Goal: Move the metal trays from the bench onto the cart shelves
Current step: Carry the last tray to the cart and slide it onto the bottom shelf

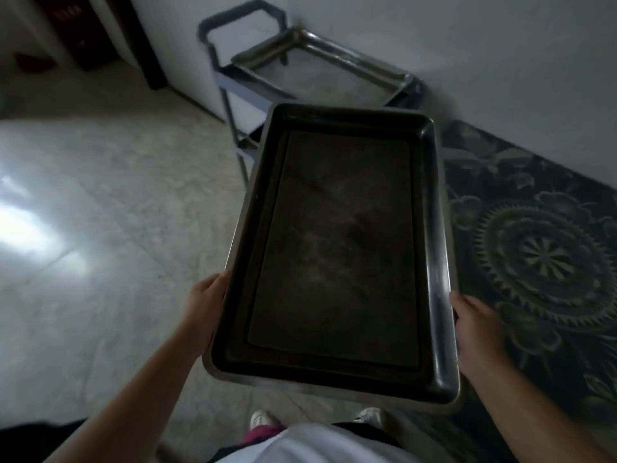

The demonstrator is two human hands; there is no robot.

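Observation:
A large dark metal tray (337,248) with a raised rim fills the middle of the view, held level in the air in front of me. My left hand (205,307) grips its left long edge near the close corner. My right hand (477,325) grips the right long edge opposite. Beyond the tray's far end stands the metal cart (320,75), with a bare top shelf and a curved push handle (240,20) on its left side. The tray hides most of the cart's lower part.
The cart stands against a white wall (467,45). A dark patterned rug (541,248) lies on the floor to the right, under the tray's right side. Pale stone floor (110,212) spreads to the left. My shoes (263,419) show below the tray.

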